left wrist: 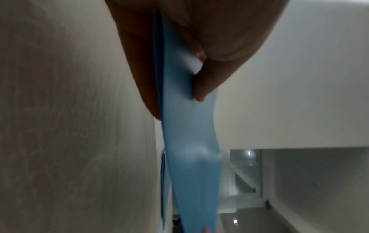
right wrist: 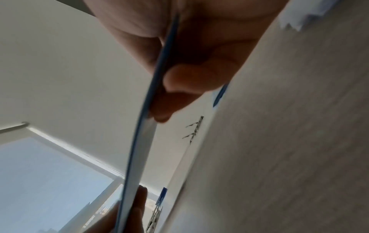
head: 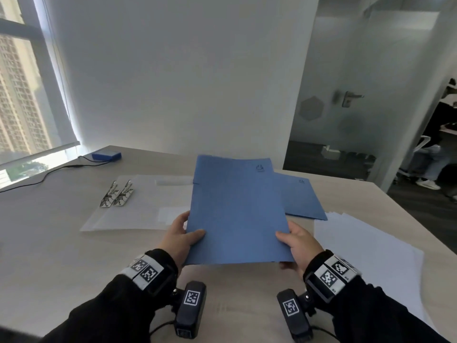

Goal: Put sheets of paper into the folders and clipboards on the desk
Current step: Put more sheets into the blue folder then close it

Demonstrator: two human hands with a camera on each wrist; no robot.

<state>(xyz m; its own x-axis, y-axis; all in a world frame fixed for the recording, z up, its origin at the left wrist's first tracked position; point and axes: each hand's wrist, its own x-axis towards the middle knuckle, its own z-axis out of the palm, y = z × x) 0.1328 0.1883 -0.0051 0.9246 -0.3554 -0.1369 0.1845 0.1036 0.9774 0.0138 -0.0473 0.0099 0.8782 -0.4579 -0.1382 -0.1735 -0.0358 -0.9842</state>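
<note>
I hold a closed blue folder [head: 237,209] above the desk, its near end raised toward me. My left hand [head: 183,237] pinches its left edge, thumb on top and fingers beneath. My right hand [head: 295,241] pinches the right edge the same way. The left wrist view shows the blue folder [left wrist: 187,141] edge-on between thumb and fingers; in the right wrist view the folder's thin edge [right wrist: 143,126] runs between thumb and fingers. A second blue folder [head: 300,199] lies flat behind it. Loose white sheets of paper [head: 366,256] are spread at the right. Two clear clipboards [head: 138,209] with metal clips [head: 118,194] lie at the left.
A blue box [head: 106,154] with a black cable [head: 44,175] sits at the desk's far left corner near the window. The desk's right edge [head: 418,224] drops off to the floor; a glass door and a seated person are beyond it.
</note>
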